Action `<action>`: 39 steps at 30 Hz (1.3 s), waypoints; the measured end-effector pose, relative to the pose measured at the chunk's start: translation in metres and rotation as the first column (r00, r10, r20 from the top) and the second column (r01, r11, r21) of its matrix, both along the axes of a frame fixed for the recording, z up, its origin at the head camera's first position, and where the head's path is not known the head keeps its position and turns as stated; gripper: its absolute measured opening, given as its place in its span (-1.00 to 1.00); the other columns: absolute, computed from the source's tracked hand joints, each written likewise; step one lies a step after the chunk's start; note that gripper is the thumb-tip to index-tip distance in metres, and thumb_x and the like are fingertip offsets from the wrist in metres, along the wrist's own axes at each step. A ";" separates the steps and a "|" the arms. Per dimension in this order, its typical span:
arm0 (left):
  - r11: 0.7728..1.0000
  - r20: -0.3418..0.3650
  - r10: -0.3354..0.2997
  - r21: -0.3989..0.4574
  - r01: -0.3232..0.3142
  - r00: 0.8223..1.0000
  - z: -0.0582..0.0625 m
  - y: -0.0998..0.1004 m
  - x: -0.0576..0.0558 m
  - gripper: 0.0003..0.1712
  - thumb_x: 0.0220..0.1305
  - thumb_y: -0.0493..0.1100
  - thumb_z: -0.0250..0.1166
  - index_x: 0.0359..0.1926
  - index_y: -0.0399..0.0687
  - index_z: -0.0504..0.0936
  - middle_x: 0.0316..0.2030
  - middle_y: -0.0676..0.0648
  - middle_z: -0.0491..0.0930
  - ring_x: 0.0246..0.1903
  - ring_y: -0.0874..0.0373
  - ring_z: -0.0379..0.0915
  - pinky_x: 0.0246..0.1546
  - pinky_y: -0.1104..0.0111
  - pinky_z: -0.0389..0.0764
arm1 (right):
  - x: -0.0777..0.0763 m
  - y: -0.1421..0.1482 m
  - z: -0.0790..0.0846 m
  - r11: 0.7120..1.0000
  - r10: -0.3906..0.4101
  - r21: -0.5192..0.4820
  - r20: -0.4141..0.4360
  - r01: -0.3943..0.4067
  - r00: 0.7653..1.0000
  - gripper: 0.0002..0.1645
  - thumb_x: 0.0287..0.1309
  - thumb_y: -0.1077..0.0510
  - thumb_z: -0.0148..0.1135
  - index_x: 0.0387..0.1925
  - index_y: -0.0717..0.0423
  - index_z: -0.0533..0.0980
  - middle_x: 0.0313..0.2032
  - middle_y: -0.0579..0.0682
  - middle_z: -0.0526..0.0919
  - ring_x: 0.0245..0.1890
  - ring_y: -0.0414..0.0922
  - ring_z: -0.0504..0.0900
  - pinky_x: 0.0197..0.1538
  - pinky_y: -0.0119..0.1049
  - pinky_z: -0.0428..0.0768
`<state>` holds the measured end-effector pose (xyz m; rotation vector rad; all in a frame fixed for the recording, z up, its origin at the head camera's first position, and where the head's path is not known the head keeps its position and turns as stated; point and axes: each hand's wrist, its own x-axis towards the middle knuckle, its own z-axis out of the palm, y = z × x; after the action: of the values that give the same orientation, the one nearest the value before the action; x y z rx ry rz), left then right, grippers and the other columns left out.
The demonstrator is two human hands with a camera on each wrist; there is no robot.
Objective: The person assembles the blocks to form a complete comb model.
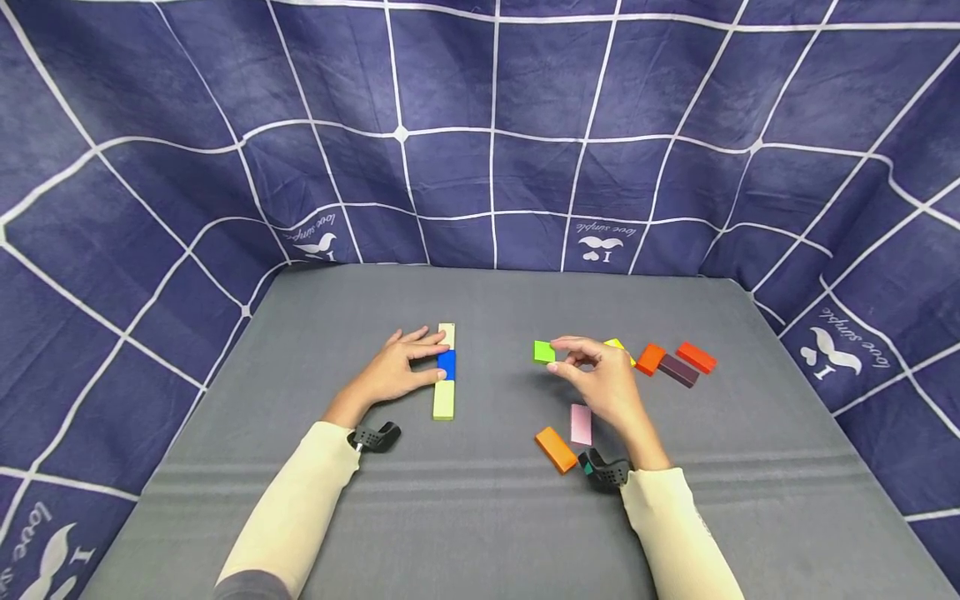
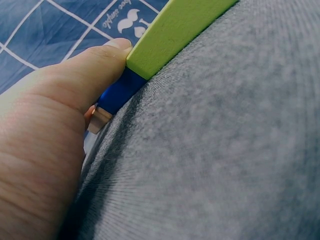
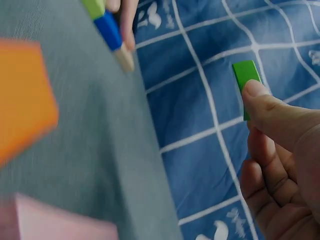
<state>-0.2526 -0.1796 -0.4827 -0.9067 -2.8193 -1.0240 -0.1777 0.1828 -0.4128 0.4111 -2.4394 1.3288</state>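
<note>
In the head view, a row of three rectangular blocks runs front to back: a pale green block (image 1: 444,400), a blue block (image 1: 446,365) and a cream block (image 1: 447,335). My left hand (image 1: 396,367) rests along the row's left side. Its thumb touches beside the blue block (image 2: 120,93), where that meets the pale green one (image 2: 175,35). The other fingers reach the blue and cream blocks. To the right, my right hand (image 1: 600,375) pinches a bright green block (image 1: 543,352) between thumb and fingers. The right wrist view shows this green block (image 3: 246,72) raised against the cloth backdrop.
An orange block (image 1: 556,450) and a pink block (image 1: 581,424) lie near my right wrist. Beyond that hand are a yellow block (image 1: 615,343), an orange-red block (image 1: 650,359), a dark purple block (image 1: 678,371) and a red block (image 1: 696,357). Blue gridded cloth (image 1: 450,167) surrounds the grey table (image 1: 480,517).
</note>
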 end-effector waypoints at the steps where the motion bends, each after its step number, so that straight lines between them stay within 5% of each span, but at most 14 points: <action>1: 1.000 -0.001 -0.001 0.001 0.001 1.000 0.000 0.000 0.000 -0.36 0.22 0.28 0.38 0.30 0.30 0.57 0.41 0.21 0.37 0.53 -0.03 0.09 0.52 -0.23 -0.21 | 0.002 -0.004 0.003 1.000 0.016 -0.013 0.001 -0.016 1.000 -0.64 -0.04 0.17 0.59 -0.12 -0.05 0.74 -0.21 0.01 0.80 -0.40 -0.28 0.66 -0.27 -0.50 0.60; 12: 1.000 0.007 0.003 -0.004 -0.003 1.000 0.004 0.002 0.000 -0.36 0.23 0.24 0.39 0.31 0.28 0.56 0.42 0.20 0.37 0.54 -0.01 0.07 0.52 -0.21 -0.23 | 0.019 -0.055 0.017 0.986 0.153 -0.071 0.011 -0.152 0.988 -0.67 -0.03 0.20 0.58 -0.15 0.00 0.74 -0.14 -0.07 0.79 -0.39 -0.21 0.68 -0.21 -0.36 0.66; 19: 1.000 0.014 0.010 -0.004 -0.010 1.000 0.003 0.002 0.002 -0.35 0.22 0.28 0.38 0.31 0.30 0.56 0.42 0.21 0.36 0.54 -0.01 0.08 0.53 -0.21 -0.23 | 0.021 -0.078 -0.001 0.976 0.208 -0.080 0.037 -0.204 0.977 -0.68 -0.05 0.12 0.60 -0.17 -0.07 0.75 -0.17 -0.14 0.78 -0.42 -0.29 0.66 -0.25 -0.28 0.69; 31: 1.000 -0.005 0.003 -0.001 -0.003 1.000 0.003 0.001 0.001 -0.35 0.21 0.27 0.39 0.30 0.28 0.57 0.41 0.19 0.38 0.53 -0.04 0.10 0.51 -0.24 -0.21 | 0.034 -0.106 -0.025 0.974 0.209 -0.103 0.077 -0.201 0.975 -0.70 -0.07 0.15 0.61 -0.22 -0.03 0.76 -0.22 -0.03 0.80 -0.51 -0.37 0.59 -0.38 -0.46 0.62; 39: 1.000 -0.004 0.004 -0.006 -0.004 1.000 0.003 0.001 0.001 -0.37 0.21 0.25 0.40 0.29 0.28 0.59 0.40 0.20 0.39 0.53 -0.03 0.11 0.52 -0.23 -0.21 | 0.037 -0.115 -0.038 0.983 0.181 -0.024 0.124 -0.179 0.976 -0.69 -0.15 0.11 0.65 -0.27 -0.13 0.78 -0.27 -0.20 0.80 -0.55 -0.42 0.55 -0.47 -0.52 0.51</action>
<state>-0.2512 -0.1783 -0.4796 -0.9020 -2.8220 -1.0123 -0.1404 0.0677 -0.4504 0.5740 -2.5452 1.4850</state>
